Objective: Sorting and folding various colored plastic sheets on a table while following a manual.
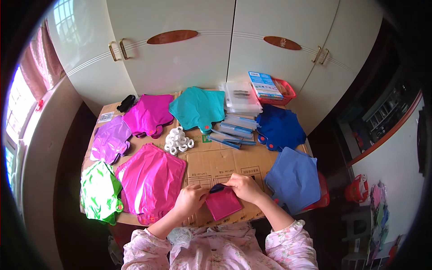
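At the near edge of the cardboard, a folded magenta foil piece [223, 203] hangs between my hands, with a dark patch [218, 187] at its top edge. My left hand [192, 198] pinches its upper left side with curled fingers. On the upper right, my right hand [244, 186] grips the same edge, fingers closed. Nearest on the left lies a stack of flat hot-pink foil pieces [150, 182], which look like uninflated balloons. A light-blue stack [293, 180] lies to the right of my right hand.
Around the cardboard [202, 162] lie green [99, 191], lilac [110, 140], magenta [148, 113], teal [198, 108] and dark-blue foil stacks [281, 128]. Small white rings [177, 140], blue-edged clear packets [234, 128], plastic sleeves [243, 98] and a red basket [285, 90] sit farther back, before white cabinets [180, 63].
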Motion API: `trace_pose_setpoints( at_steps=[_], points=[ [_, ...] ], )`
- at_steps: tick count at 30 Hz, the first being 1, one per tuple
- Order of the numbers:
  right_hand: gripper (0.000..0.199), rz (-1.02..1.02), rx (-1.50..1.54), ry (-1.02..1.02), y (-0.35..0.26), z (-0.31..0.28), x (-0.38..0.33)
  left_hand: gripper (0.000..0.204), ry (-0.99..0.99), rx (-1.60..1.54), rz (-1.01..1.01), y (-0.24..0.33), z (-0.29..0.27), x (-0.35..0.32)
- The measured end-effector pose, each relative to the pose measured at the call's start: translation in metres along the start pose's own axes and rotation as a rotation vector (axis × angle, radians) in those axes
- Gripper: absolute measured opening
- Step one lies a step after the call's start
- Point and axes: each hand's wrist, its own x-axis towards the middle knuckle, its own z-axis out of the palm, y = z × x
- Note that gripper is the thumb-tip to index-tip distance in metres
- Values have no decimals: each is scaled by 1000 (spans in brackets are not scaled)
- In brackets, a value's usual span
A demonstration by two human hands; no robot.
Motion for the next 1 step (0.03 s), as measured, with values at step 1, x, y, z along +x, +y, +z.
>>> trace_pose_setpoints(
  at_steps=[1],
  points=[
    [11,3,-1,-7,0,0,-1,17,5,37,38,3,0,-3]
  ],
)
